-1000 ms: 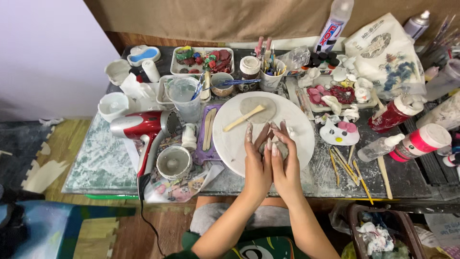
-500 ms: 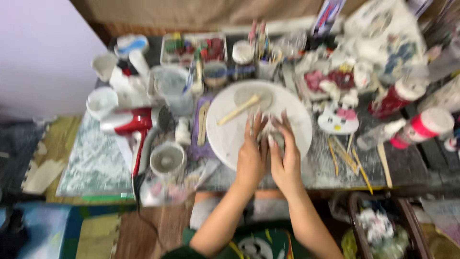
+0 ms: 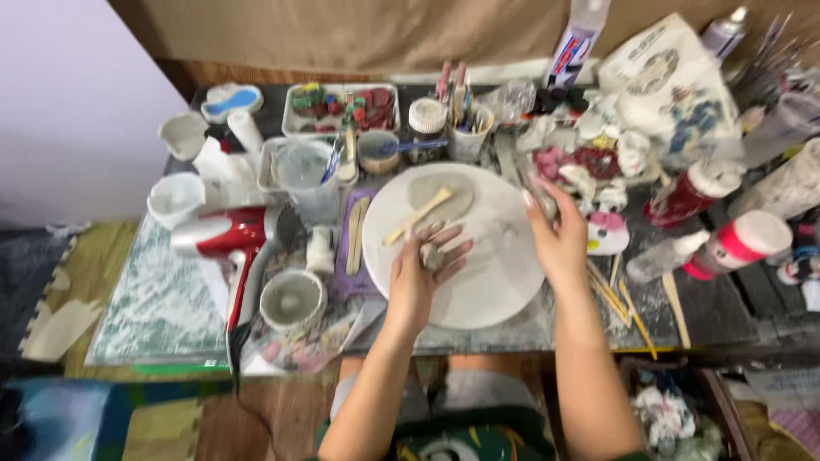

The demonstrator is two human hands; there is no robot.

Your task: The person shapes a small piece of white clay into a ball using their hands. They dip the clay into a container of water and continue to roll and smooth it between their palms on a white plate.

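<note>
My left hand [image 3: 418, 277] is over the round white plate [image 3: 500, 286], fingers curled around a small grey lump of clay [image 3: 432, 255]. My right hand [image 3: 557, 235] has its fingers spread at the plate's right rim, reaching toward the cluttered paint palette [image 3: 589, 166]; it holds nothing that I can see. A flat grey clay slab [image 3: 444, 195] lies at the plate's far side with a wooden stick [image 3: 417, 217] across it.
A red hair dryer [image 3: 224, 242] and a grey-stained cup [image 3: 292, 300] lie left of the plate. Cups, a tray of coloured bits [image 3: 342, 107], jars of tools and red-capped bottles [image 3: 739, 243] crowd the back and right. Wooden sticks [image 3: 619, 299] lie right of the plate.
Both hands were pressed together around the clay at the plate's near edge. Now my right hand has let go and moved right and away; my left hand keeps the lump.
</note>
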